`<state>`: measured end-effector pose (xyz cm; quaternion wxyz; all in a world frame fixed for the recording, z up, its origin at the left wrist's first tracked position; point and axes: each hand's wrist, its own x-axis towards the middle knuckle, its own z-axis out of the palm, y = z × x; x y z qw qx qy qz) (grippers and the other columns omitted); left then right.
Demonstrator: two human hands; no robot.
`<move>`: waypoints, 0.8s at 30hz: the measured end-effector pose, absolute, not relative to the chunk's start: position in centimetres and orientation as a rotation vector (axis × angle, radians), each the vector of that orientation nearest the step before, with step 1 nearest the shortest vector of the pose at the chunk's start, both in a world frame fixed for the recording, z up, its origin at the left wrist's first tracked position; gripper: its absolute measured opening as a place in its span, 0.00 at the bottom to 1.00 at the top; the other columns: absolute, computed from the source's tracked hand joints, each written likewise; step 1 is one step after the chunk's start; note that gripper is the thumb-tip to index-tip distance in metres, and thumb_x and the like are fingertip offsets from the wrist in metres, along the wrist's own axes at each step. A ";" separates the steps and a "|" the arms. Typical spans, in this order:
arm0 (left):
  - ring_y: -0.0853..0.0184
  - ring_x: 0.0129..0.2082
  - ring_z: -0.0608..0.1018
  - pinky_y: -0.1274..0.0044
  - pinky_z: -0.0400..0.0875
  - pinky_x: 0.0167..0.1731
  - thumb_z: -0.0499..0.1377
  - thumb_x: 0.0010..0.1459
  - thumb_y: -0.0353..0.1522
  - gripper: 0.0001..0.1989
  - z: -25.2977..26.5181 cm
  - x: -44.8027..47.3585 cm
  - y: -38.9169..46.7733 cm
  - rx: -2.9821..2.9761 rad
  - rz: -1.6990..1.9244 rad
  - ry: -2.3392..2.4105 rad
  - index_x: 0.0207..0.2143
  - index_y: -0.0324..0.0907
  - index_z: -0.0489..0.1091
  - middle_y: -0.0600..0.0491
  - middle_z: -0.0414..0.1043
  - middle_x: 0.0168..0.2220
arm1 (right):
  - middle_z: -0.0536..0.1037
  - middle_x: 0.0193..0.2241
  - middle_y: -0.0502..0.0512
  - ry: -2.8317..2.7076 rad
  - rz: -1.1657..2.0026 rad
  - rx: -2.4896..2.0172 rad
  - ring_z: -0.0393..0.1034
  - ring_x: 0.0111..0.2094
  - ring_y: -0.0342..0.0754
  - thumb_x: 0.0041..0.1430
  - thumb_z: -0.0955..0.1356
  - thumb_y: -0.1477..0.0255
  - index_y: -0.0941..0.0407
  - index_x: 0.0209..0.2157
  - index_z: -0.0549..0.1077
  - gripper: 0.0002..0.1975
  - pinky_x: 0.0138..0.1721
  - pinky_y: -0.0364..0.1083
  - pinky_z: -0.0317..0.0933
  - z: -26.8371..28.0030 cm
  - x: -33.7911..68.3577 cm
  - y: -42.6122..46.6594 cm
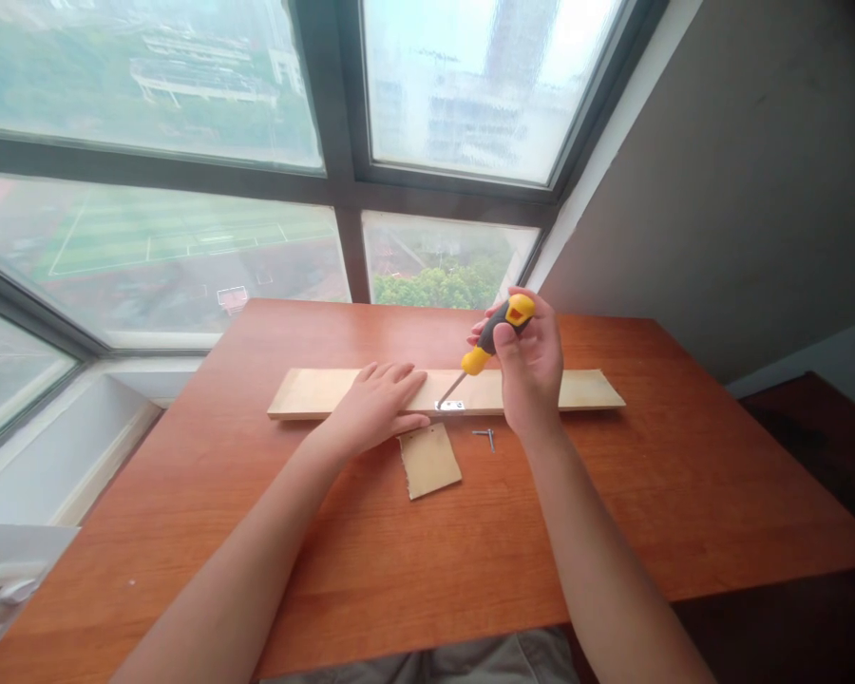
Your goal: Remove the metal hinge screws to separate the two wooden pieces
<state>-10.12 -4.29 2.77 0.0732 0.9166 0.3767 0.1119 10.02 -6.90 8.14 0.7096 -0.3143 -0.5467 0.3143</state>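
Observation:
My right hand [531,366] is wrapped round the yellow and black handle of a screwdriver [495,334]. The screwdriver slants down to the left, its tip at the left part of a small metal plate with holes [452,407]. That plate lies at the near edge of a long, pale wooden board [584,388]. Flat on the board, left of the plate, rests my left hand [377,404] with its fingers stretched out and its thumb along the near edge. Whether a screw sits under the tip is too small to tell.
Just in front of the board lie a square of brown cardboard [431,463] and a few small screws [485,437]. All of this is on a reddish-brown wooden table [470,551]. Windows [456,95] stand behind it, and a grey wall [719,190] rises at the right.

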 end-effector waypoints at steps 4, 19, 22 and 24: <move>0.47 0.58 0.64 0.58 0.54 0.57 0.60 0.49 0.57 0.42 2.5 -9.4 -5.1 2.785 0.312 1.229 0.59 0.45 0.58 0.40 0.63 0.58 | 0.74 0.41 0.51 -1.176 0.689 -0.669 0.74 0.37 0.46 0.62 0.67 0.63 0.47 0.49 0.61 0.15 0.43 0.53 0.71 8.1 10.0 -6.8; 0.46 0.58 0.64 0.57 0.51 0.58 0.58 0.45 0.62 0.46 2.3 -8.1 -5.5 2.792 0.304 1.286 0.58 0.43 0.59 0.36 0.62 0.58 | 0.71 0.44 0.52 -1.178 0.671 -0.706 0.73 0.41 0.47 0.64 0.64 0.62 0.46 0.52 0.64 0.15 0.40 0.51 0.72 8.2 9.5 -7.1; 0.45 0.58 0.64 0.58 0.52 0.57 0.57 0.45 0.62 0.46 2.2 -8.1 -5.5 2.792 0.317 1.292 0.57 0.42 0.59 0.36 0.62 0.57 | 0.71 0.45 0.53 -1.161 0.591 -0.708 0.73 0.40 0.47 0.66 0.61 0.63 0.45 0.52 0.60 0.13 0.39 0.52 0.72 8.1 9.1 -7.3; 0.46 0.57 0.65 0.58 0.53 0.57 0.56 0.48 0.61 0.43 2.3 -8.2 -5.5 2.791 0.335 1.295 0.57 0.42 0.60 0.37 0.63 0.57 | 0.72 0.46 0.53 -1.169 0.567 -0.709 0.73 0.40 0.47 0.68 0.58 0.64 0.44 0.53 0.59 0.13 0.39 0.52 0.71 8.1 8.9 -7.4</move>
